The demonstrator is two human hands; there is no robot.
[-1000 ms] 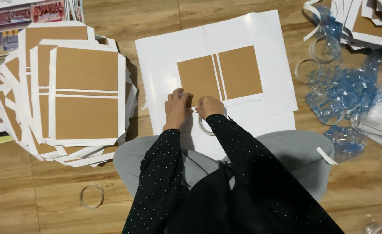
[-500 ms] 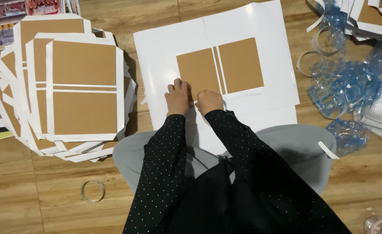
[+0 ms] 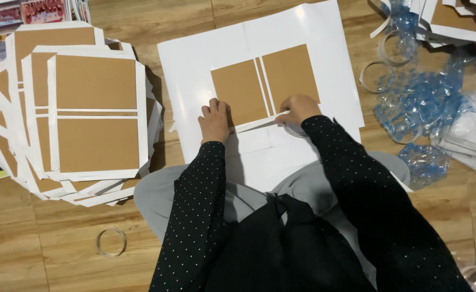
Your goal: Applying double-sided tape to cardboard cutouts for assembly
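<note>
On the white sheet (image 3: 308, 38), left hand (image 3: 215, 120) presses flat, spread — right hand (image 3: 298, 108) pinches a white strip (image 3: 259, 124) below the brown cardboard panels (image 3: 265, 86).

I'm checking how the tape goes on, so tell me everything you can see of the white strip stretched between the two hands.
The white strip is a narrow, thin band, tape by its look, drawn taut and nearly flat just below the bottom edge of the two brown cardboard panels on the white sheet. It slopes slightly upward to the right. The left hand presses its left end down; the right hand pinches the other end, over a clear tape roll partly hidden beneath it.
</note>
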